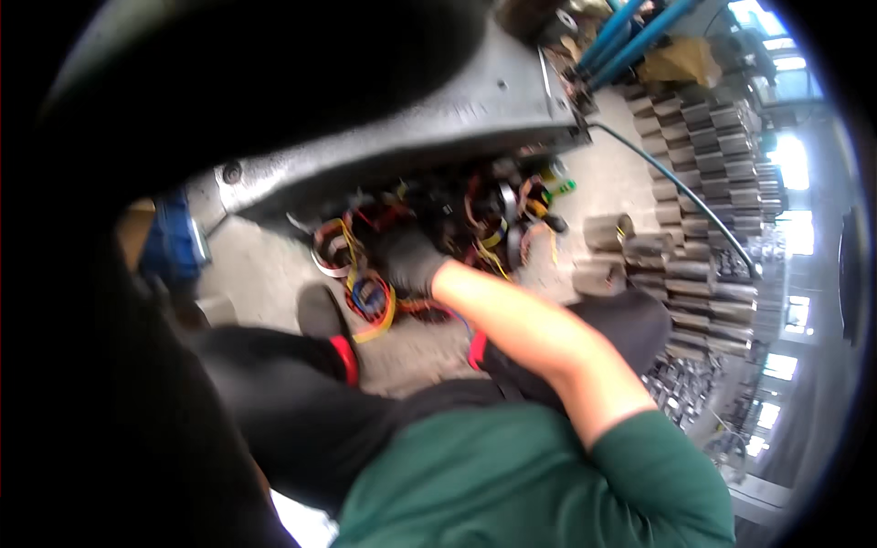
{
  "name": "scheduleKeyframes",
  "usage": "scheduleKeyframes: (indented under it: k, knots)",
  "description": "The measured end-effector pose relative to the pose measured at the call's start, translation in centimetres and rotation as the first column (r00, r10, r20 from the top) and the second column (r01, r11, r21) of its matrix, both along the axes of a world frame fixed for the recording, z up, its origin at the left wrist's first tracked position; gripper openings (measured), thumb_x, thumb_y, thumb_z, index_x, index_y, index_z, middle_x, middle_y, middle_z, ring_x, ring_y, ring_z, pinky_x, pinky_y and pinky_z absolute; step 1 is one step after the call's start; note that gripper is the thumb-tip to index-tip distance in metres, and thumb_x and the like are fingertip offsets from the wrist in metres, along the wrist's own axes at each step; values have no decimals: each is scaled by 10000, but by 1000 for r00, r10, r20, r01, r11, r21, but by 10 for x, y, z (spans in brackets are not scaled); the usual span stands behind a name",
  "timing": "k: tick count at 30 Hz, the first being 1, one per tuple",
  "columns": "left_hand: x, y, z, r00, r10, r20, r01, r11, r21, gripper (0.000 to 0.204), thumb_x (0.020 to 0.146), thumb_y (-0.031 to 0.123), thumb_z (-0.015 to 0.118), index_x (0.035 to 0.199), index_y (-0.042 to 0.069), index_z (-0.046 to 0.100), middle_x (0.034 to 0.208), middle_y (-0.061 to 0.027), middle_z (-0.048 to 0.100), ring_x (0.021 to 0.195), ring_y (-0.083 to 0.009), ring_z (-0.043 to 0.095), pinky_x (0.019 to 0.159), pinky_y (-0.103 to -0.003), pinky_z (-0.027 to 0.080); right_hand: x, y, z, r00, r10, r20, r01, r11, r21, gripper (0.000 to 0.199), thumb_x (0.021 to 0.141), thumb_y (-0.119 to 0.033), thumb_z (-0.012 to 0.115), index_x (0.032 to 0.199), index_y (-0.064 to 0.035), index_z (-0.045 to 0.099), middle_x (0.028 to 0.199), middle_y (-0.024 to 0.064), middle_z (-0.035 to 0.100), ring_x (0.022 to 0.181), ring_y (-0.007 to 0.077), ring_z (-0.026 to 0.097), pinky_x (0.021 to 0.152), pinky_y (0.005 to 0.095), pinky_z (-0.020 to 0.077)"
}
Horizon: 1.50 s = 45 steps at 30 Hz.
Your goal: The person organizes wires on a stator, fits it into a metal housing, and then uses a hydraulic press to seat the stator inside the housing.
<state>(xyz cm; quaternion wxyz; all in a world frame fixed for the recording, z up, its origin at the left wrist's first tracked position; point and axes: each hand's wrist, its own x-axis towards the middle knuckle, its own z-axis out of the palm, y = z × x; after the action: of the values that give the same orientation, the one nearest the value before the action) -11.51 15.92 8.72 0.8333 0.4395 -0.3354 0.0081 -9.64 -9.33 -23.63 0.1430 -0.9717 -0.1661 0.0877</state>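
My right hand [409, 260] wears a black glove and reaches down into a heap of wound coils [475, 219] with red, yellow and black wires on the concrete floor. The glove rests on the heap beside a coil with blue and yellow leads [370, 301]. Its fingers curl among the wires, and whether they grip a coil is hidden. My bare forearm runs back to a green sleeve [639, 457]. My left hand is out of sight.
A grey metal bench frame [438, 119] overhangs the heap. Stacks of grey metal cores [703, 173] fill the right side, crossed by a black hose [685, 192]. Blue pipes [630, 36] stand at the top. A blue object [174, 242] sits left. My black shoe [322, 312] stands by the coils.
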Motion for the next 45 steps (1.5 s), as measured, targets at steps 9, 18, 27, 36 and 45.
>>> scheduleKeyframes:
  k: [9, 18, 27, 36, 45]
  knots:
    - [4, -8, -32, 998, -39, -48, 40, 999, 23, 592, 945, 192, 715, 1474, 87, 470, 1391, -160, 566, 1141, -308, 667, 935, -403, 582, 20, 16, 7, 894, 114, -434, -194, 970, -145, 373, 983, -365, 585, 1206, -110, 740, 1115, 221, 743, 1031, 408, 714, 920, 477, 571]
    - [10, -16, -55, 997, 72, -19, -72, 997, 29, 681, 920, 157, 731, 1519, 93, 414, 1463, -157, 513, 1189, -315, 651, 942, -402, 589, -28, -81, 124, 814, -25, -580, 306, 867, 393, 467, 1029, -395, 571, 1354, -60, 578, 1174, 144, 662, 1030, 289, 642, 917, 389, 511]
    - [1, -43, -8, 912, 376, 162, -369, 927, -70, 775, 895, 123, 747, 1565, 99, 359, 1535, -154, 459, 1236, -321, 634, 948, -402, 597, -56, -114, 217, 711, -84, -698, 683, -153, 714, 544, 993, -424, 656, 1369, -40, 570, 1054, 56, 645, 936, 219, 679, 837, 414, 595]
    - [37, -95, 22, 972, 236, 15, -237, 968, 87, 626, 961, 26, 703, 1519, 91, 427, 1529, -151, 474, 1255, -220, 602, 964, -353, 552, -50, -96, 285, 792, 75, -606, 578, -412, 704, 704, 941, -488, 662, 1412, 25, 552, 1329, 216, 664, 1192, 348, 686, 1053, 489, 568]
    - [43, -143, -41, 823, -171, -542, 417, 830, 372, 797, 950, 102, 746, 1604, 17, 298, 1476, -185, 528, 1393, -250, 495, 1189, -397, 411, -47, -96, 298, 883, 74, -463, 445, -446, 777, 902, 886, -602, 683, 1534, -18, 453, 1470, 213, 565, 1353, 377, 566, 1167, 545, 452]
